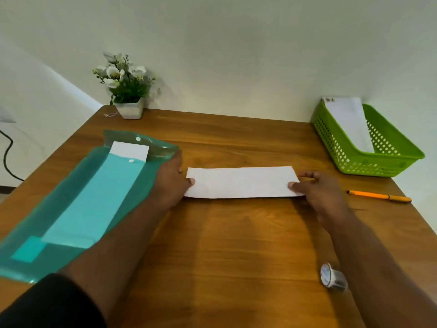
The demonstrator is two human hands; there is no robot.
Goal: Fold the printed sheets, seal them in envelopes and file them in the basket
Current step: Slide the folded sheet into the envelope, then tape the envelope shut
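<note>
Counts: two hands, one folded sheet [241, 183], one green basket [350, 159] with one envelope [347, 121] leaning in it, one teal plastic folder [78, 204], one orange pen [379, 196], one small roll of tape [333, 277], one potted plant [126, 86]. All on one wooden table [224, 245].

The folded sheet lies flat mid-table as a long white strip running left to right. Left hand [171, 183] sits at its left end, thumb on top of the paper, the other fingers curled at the edge, pinching it. Right hand [318, 192] sits at its right end, thumb on top, fingers spread beyond the edge, clamped on the corner. Basket is far right, well apart from the sheet. Pen lies just right of the right hand. Tape is near, beside the right forearm. Folder is left, touching the left hand's back; white paper [129, 150] sticks out of its far end.

Hard to tell: any print on the sheet, fingers under the paper, the tape label. Folder's near end is cut by the left sleeve [52, 304]. Envelope marking is blurred.
</note>
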